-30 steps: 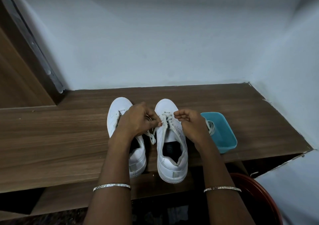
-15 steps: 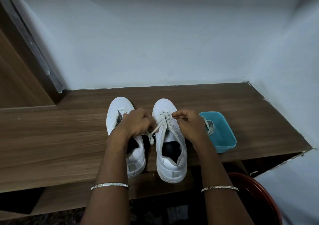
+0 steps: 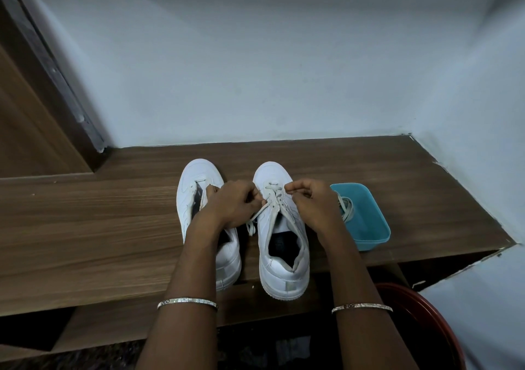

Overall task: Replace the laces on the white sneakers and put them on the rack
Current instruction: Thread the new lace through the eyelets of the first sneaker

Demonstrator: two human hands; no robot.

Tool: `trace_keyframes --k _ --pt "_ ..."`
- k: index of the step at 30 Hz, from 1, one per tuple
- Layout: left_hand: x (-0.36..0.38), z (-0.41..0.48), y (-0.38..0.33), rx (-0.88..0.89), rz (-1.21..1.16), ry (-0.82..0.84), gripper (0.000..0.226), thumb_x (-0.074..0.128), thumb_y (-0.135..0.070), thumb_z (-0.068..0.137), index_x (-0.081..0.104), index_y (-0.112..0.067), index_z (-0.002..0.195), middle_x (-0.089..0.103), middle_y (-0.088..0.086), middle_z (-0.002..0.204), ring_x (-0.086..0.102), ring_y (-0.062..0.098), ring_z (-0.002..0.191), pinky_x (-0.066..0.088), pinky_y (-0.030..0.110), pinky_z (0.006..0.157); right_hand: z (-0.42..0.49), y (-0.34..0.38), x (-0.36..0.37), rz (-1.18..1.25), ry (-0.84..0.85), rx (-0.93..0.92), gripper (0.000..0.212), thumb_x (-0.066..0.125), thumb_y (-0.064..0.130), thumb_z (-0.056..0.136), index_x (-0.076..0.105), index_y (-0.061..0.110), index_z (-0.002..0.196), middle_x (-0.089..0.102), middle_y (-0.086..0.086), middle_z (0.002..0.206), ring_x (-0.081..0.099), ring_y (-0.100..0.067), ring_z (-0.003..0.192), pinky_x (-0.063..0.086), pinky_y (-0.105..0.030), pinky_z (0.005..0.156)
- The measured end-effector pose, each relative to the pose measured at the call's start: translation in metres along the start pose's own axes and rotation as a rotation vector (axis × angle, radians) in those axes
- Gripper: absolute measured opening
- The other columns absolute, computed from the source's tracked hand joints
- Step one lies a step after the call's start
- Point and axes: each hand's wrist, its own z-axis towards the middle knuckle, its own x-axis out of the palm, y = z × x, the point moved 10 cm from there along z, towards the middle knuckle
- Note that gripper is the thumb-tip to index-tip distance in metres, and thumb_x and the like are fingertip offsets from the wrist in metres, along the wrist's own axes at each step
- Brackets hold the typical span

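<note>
The left hand [image 3: 233, 205] and right hand [image 3: 315, 207] meet over the laced front of the white low-top sneaker on the right [image 3: 284, 273], both with fingers curled: the left hand pinches the pale grey flat lace [image 3: 272, 198] on its side of the eyelets, and the right hand pinches the same lace between thumb and forefinger near the toe end. A loose end of that lace [image 3: 251, 226] trails down into the gap between the two shoes. The second white low-top sneaker [image 3: 196, 179] stands just beside the first on the left, partly covered by the left wrist, its opening dark. Both shoes sit side by side, toes towards the pale blue wall [image 3: 255, 71], on the brown wood-grain surface [image 3: 99, 227], with their heels near its front edge. Just beside the right hand a small turquoise plastic tub [image 3: 372, 236] rests on the surface with another coiled grey lace [image 3: 347, 209] inside it. Each forearm carries a thin silver bangle [image 3: 187, 303]. A round dark red basin rim [image 3: 437, 318] shows below the surface at the lower right
</note>
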Motion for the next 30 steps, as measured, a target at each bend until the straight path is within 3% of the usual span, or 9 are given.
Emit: trace_keyframes --k 2,5,7,10,12,17,20,24,30 --pt "-0.003 0.001 0.004 0.001 -0.235 -0.026 0.019 0.059 -0.036 0.097 0.059 -0.023 0.083 0.069 -0.013 0.073 0.067 0.013 0.083 0.041 0.047 0.095 -0.001 0.001 -0.002 0.019 -0.021 0.0 0.02 0.062 0.009 0.093 0.077 0.02 0.1 0.075 0.006 0.094 0.067 -0.002 0.085 0.049 -0.015 0.072" --pt "-0.018 -0.002 0.001 0.008 -0.602 -0.101 0.008 0.061 -0.023 0.099 0.059 -0.017 0.093 0.072 -0.004 0.071 0.063 0.008 0.06 0.05 0.034 0.066 -0.003 0.013 -0.011 0.037 -0.095 -0.057 0.016 0.067 0.011 0.09 0.076 0.023 0.094 0.074 0.009 0.087 0.066 -0.001 0.079 0.052 -0.021 0.074" --pt "-0.029 -0.005 -0.004 -0.002 -0.898 -0.141 0.004 0.062 -0.015 0.099 0.06 -0.013 0.102 0.072 0.007 0.08 0.065 0.007 0.063 0.048 0.03 0.065 -0.004 0.023 -0.016 0.106 -0.107 -0.087 0.008 0.072 0.015 0.087 0.077 0.021 0.088 0.075 0.005 0.081 0.068 -0.007 0.076 0.055 -0.024 0.074" --pt "-0.041 -0.007 -0.012 0.035 -1.191 -0.135 0.012 0.058 -0.015 0.101 0.065 -0.014 0.11 0.077 0.008 0.093 0.07 0.013 0.079 0.051 0.024 0.07 -0.012 0.041 0.001 0.254 0.103 -0.09 0.007 0.076 0.02 0.088 0.078 0.013 0.086 0.076 -0.006 0.081 0.068 -0.009 0.072 0.057 -0.028 0.075" --pt "-0.045 -0.007 -0.018 0.104 -1.228 -0.105 0.018 0.056 -0.016 0.101 0.069 -0.014 0.113 0.077 0.007 0.104 0.071 0.013 0.091 0.054 0.021 0.077 -0.019 0.051 0.018 0.242 0.239 -0.113 0.012 0.077 0.024 0.088 0.079 0.013 0.093 0.077 -0.007 0.088 0.066 -0.005 0.076 0.055 -0.025 0.08" --pt "-0.039 -0.007 -0.024 0.16 -1.237 -0.044 0.029 0.056 -0.006 0.099 0.064 -0.005 0.128 0.072 0.011 0.122 0.065 0.027 0.121 0.054 0.038 0.1 -0.029 0.07 0.039 0.292 0.351 -0.208 0.012 0.073 0.019 0.092 0.078 0.013 0.102 0.077 0.006 0.09 0.065 0.005 0.079 0.049 -0.012 0.076" --pt "-0.04 -0.008 -0.027 0.179 -1.205 -0.032 0.032 0.055 -0.003 0.099 0.062 -0.003 0.13 0.071 0.012 0.123 0.065 0.025 0.121 0.052 0.037 0.103 -0.028 0.073 0.037 0.426 0.323 -0.204 0.011 0.072 0.012 0.091 0.077 0.006 0.099 0.077 -0.004 0.09 0.069 -0.006 0.082 0.052 -0.019 0.079" --pt "-0.04 -0.009 -0.028 0.202 -1.178 -0.012 0.031 0.056 -0.004 0.099 0.063 -0.005 0.128 0.072 0.01 0.122 0.066 0.022 0.12 0.052 0.025 0.098 -0.024 0.066 0.026 0.548 0.223 -0.11 0.021 0.074 0.014 0.09 0.072 -0.005 0.098 0.072 -0.016 0.087 0.062 -0.001 0.067 0.046 -0.011 0.061" --pt "-0.034 -0.01 -0.037 0.238 -1.111 0.05 0.04 0.05 0.01 0.097 0.061 -0.008 0.131 0.071 0.004 0.125 0.063 0.014 0.124 0.048 0.021 0.102 -0.024 0.065 0.022 0.528 0.158 -0.142 0.017 0.075 0.015 0.09 0.073 0.0 0.096 0.073 -0.002 0.078 0.067 -0.005 0.073 0.052 -0.017 0.07"
